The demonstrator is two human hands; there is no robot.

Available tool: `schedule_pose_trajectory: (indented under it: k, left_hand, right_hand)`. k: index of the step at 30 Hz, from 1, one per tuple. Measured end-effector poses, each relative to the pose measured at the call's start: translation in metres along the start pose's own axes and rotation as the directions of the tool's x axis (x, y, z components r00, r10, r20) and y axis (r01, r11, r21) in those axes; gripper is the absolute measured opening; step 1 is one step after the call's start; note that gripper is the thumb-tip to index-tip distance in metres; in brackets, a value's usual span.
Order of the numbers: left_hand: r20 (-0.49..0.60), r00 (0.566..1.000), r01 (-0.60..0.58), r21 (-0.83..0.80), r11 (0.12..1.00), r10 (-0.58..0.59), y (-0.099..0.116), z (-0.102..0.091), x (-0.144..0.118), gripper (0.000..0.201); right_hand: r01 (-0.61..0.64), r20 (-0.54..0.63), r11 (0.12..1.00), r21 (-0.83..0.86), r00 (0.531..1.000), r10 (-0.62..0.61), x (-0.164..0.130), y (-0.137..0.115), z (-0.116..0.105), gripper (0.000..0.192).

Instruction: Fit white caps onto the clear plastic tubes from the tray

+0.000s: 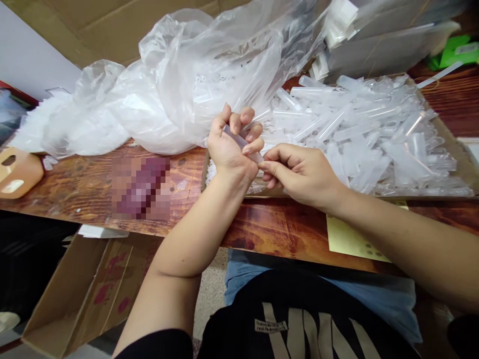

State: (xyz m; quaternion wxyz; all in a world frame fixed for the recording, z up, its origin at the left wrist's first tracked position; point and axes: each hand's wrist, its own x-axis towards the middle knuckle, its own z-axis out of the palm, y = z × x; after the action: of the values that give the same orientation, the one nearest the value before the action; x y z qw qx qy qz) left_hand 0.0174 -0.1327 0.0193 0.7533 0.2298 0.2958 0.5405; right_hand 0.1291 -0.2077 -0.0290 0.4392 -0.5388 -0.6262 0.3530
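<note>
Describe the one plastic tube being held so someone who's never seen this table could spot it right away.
Start at the wooden table, then find the shallow cardboard tray heaped with clear tubes. At its near left corner the left hand grips one frosted tube, the right hand pinching its end. It alone is lifted off the pile.

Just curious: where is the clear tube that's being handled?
The clear tube sits mid-frame in the left hand, its lower end pinched by the right hand, over the tray of tubes.
</note>
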Motion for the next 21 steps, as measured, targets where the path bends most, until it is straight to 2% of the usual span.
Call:
schedule_pose_trajectory:
  k: [2,4,8,11,15,19,21]
  left_hand:
    - [-0.004,1.000,-0.005,-0.022,1.000,0.005,0.002,0.003,-0.002,0.057]
    - [-0.014,1.000,-0.028,-0.015,1.000,0.027,0.002,0.004,-0.001,0.053]
    - [-0.067,0.996,-0.057,0.056,0.997,0.061,-0.001,-0.001,0.010,0.054]
    - [-0.070,0.995,-0.069,0.080,0.994,0.075,-0.004,-0.004,0.018,0.049]
    - [-0.065,0.993,-0.091,0.093,0.991,0.097,-0.005,-0.006,0.023,0.039]
    - [-0.082,0.992,-0.085,0.122,0.989,0.095,-0.004,-0.006,0.024,0.038]
    - [-0.085,0.993,-0.075,0.122,0.990,0.086,-0.003,-0.008,0.026,0.040]
  right_hand:
    - [0.031,0.080,0.996,-0.085,0.996,-0.024,0.007,-0.003,-0.006,0.026]
    - [0.085,0.147,0.959,-0.269,0.988,-0.046,0.014,-0.007,-0.012,0.023]
    - [0.170,0.290,0.804,-0.570,0.957,0.003,0.020,-0.008,-0.013,0.015]
    - [0.237,0.388,0.750,-0.617,0.921,0.029,0.018,-0.002,-0.008,0.007]
    - [0.330,0.452,0.732,-0.597,0.891,-0.033,0.018,0.001,-0.002,0.005]
    - [0.365,0.517,0.691,-0.624,0.856,0.015,0.019,-0.005,0.004,0.017]
    - [0.368,0.520,0.649,-0.666,0.852,0.051,0.019,-0.008,0.005,0.017]
